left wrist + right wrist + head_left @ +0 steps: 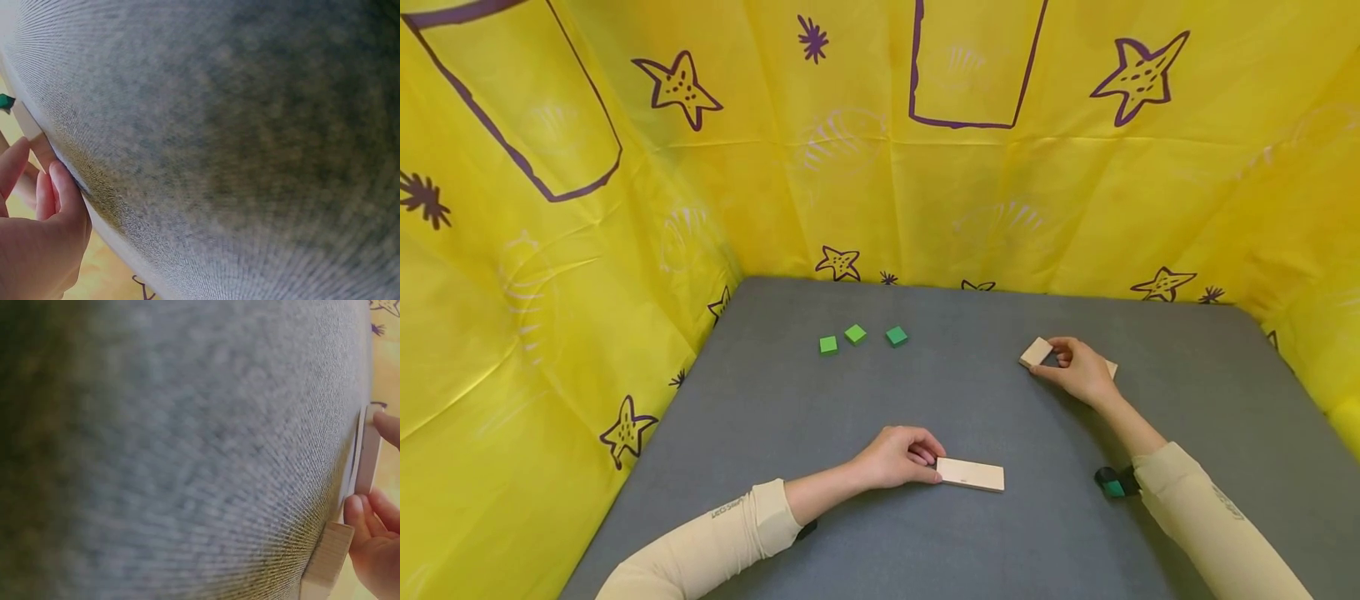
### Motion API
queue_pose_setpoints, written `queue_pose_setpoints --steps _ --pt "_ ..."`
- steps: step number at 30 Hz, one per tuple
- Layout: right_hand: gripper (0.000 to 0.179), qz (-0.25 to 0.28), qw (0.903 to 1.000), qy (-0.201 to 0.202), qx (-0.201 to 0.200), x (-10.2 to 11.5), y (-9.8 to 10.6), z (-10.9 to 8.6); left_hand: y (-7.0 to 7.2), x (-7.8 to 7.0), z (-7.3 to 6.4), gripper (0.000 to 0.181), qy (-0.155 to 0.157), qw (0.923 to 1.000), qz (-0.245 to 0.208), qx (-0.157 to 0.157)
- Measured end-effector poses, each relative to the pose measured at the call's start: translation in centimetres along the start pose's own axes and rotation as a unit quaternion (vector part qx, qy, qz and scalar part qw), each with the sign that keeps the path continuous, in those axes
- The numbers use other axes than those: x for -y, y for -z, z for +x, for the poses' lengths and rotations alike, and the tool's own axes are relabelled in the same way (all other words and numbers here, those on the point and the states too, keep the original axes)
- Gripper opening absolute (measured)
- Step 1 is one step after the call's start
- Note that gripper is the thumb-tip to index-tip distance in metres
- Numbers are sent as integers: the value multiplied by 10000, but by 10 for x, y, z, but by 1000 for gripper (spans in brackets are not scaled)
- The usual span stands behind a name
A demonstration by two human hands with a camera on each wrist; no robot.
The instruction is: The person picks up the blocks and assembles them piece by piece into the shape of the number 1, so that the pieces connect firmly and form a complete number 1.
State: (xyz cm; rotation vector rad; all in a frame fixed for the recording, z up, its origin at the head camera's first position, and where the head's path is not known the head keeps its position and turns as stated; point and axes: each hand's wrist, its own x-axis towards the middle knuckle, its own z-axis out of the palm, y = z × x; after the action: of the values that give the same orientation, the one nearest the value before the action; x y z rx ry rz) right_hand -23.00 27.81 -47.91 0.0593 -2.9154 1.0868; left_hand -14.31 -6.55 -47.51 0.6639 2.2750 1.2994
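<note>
My left hand [897, 457] pinches the near end of a flat, pale wooden block [973, 474], thumb on one side and fingers on the other. The left wrist view shows this plank-like block [28, 122] beyond the fingertips. Farther off on the right, my right hand [1078, 372] grips a second pale wooden block [1037, 352] between thumb and fingers. A third wooden block [1112, 367] lies behind that hand, mostly hidden by it. In the right wrist view the gripped block [370, 450] is close over the tabletop, with the third block [328, 556] beside the fingers.
Two light green cubes [828, 345] and a darker green cube [897, 336] sit toward the back left of the grey table [820, 400]. Yellow cloth [865, 192] with starfish drawings surrounds the table at the back and sides.
</note>
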Motion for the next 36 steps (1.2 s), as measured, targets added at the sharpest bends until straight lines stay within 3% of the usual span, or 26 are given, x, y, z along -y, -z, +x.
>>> queue_pose_setpoints --steps 27,36 --pt "63 140 9993 192 291 20 -8 -17 -1 0 -1 23 37 10000 -33 -8" --pt "61 168 9983 454 335 28 -12 -28 -1 0 -1 23 33 10000 -13 -51"
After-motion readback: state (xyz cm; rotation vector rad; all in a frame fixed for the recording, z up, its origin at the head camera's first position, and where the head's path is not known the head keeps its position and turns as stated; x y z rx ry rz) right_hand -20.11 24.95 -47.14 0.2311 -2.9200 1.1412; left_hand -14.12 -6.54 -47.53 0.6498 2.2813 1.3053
